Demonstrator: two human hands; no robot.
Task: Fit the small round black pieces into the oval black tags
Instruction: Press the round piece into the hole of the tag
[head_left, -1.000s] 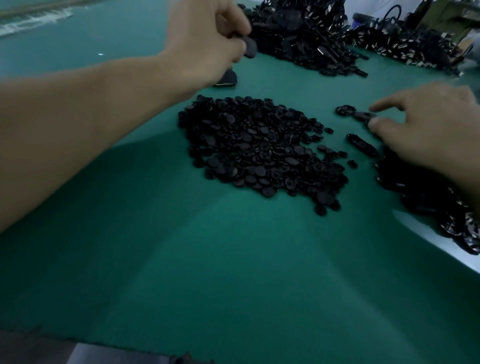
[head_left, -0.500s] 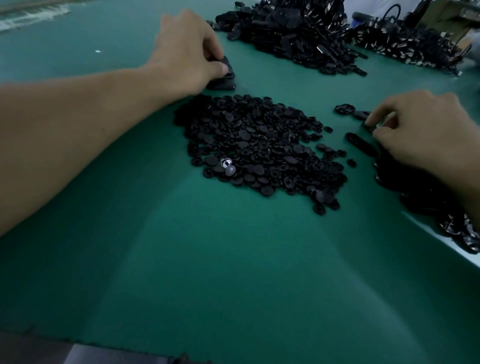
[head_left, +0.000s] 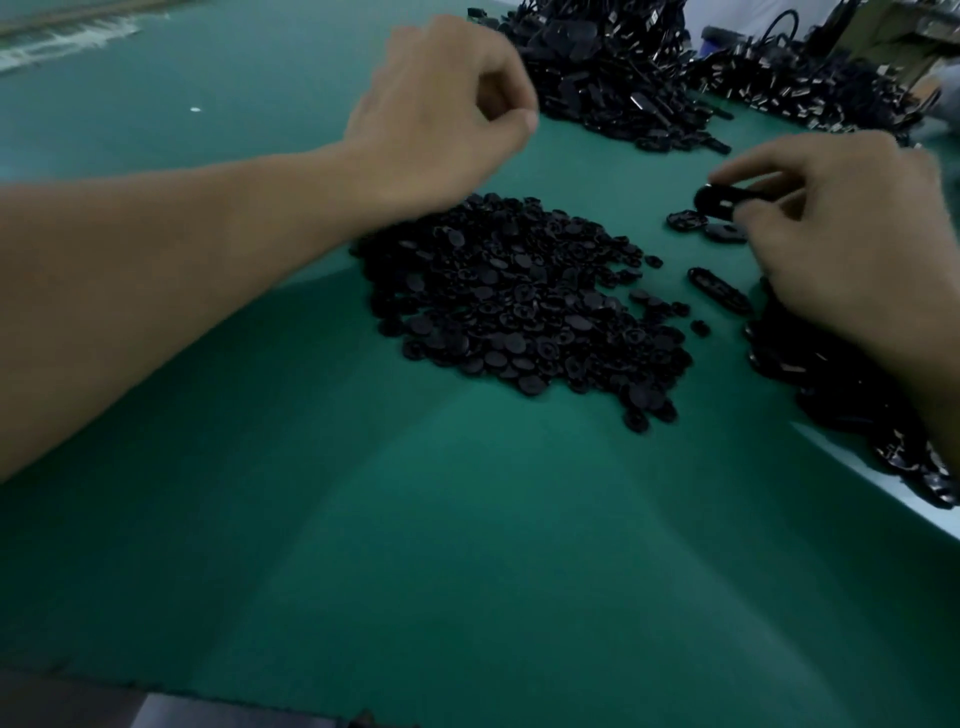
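Observation:
A heap of small round black pieces (head_left: 524, 306) lies in the middle of the green mat. Above its far left edge hovers my left hand (head_left: 441, 114), fingers curled with thumb against forefinger; nothing shows in it. My right hand (head_left: 841, 228) is at the right and pinches an oval black tag (head_left: 719, 200) just above the mat. Another oval tag (head_left: 719, 291) lies flat below it, and two more tags (head_left: 685, 219) lie under the raised one. A pile of tags (head_left: 841, 395) sits under my right wrist, partly hidden.
A large heap of black tags (head_left: 608, 78) stands at the back, and another heap (head_left: 810, 88) at the back right. The green mat (head_left: 467, 545) stretches toward me; its right edge (head_left: 883, 488) runs past the tag pile.
My left hand let go of the tag at the far heap's edge and lifted, moving right. My right hand picked an oval tag off the mat and raised it.

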